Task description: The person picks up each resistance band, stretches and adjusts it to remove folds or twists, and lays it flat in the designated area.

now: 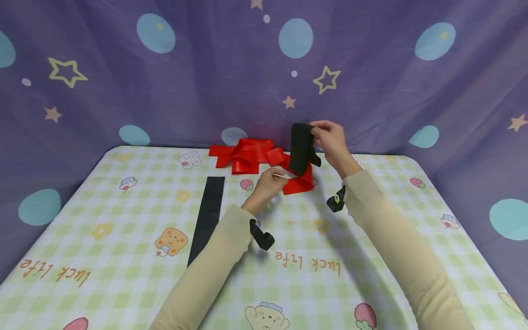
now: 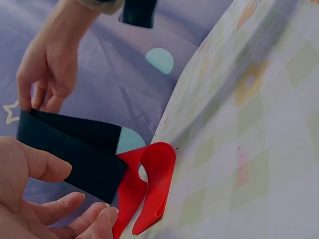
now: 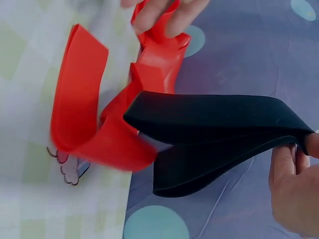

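Note:
My right hand (image 1: 332,140) pinches a black strip (image 1: 300,149) at its top and holds it up over the far side of the table. The strip is folded over, its two ends hanging down, as the right wrist view shows (image 3: 209,117). My left hand (image 1: 270,187) is lower and to the left, near the red strip (image 1: 299,184), its fingers loosely bent and holding nothing. In the left wrist view its thumb (image 2: 50,167) overlaps the black strip. The red strip lies curled and folded just beneath the black one.
A second black strip (image 1: 210,208) lies flat on the table, left of my left forearm. Folded red material (image 1: 249,153) is heaped along the table's back edge. The checked tablecloth (image 1: 136,206) meets a purple curtain (image 1: 206,68) behind.

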Tool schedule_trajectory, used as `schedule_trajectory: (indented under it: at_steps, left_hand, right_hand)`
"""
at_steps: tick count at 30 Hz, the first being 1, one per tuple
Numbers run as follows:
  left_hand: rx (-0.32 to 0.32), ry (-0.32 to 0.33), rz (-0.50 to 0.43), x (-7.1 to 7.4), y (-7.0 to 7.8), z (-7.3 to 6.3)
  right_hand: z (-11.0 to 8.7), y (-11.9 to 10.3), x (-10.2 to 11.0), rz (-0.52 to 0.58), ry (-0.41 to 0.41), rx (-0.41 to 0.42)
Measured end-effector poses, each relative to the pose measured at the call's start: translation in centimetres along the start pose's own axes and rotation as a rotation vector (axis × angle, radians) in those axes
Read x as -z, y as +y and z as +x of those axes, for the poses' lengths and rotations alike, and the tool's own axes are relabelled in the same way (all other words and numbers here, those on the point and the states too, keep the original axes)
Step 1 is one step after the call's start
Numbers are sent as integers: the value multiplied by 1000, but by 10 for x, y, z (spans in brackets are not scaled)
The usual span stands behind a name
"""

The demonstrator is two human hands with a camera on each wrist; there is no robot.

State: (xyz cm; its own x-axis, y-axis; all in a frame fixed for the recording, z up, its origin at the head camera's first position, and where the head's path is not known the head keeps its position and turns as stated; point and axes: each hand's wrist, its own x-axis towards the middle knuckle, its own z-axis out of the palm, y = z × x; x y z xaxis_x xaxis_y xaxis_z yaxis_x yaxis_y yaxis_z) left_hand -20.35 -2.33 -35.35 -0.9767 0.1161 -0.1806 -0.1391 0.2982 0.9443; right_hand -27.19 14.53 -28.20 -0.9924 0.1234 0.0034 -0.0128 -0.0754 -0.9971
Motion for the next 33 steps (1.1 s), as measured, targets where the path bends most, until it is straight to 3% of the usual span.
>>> schedule_trajectory:
  at_steps: [9, 15, 19, 27, 33]
  left_hand:
    - [50, 29, -102, -7, 2, 12]
    - [135, 92, -385, -11, 3, 15]
    - [169, 122, -482, -10, 0, 14]
    - [122, 180, -624, -3, -3, 10]
    - [71, 204, -716, 8, 7, 0]
  right_hand:
    - [-8, -9, -11, 49, -47, -11]
    - [-16, -12, -20, 72, -71, -3]
    - [-20, -12, -23, 75, -84, -3]
    - [-18, -2, -19, 34, -52, -53]
    - [-14, 12, -16, 11, -72, -68]
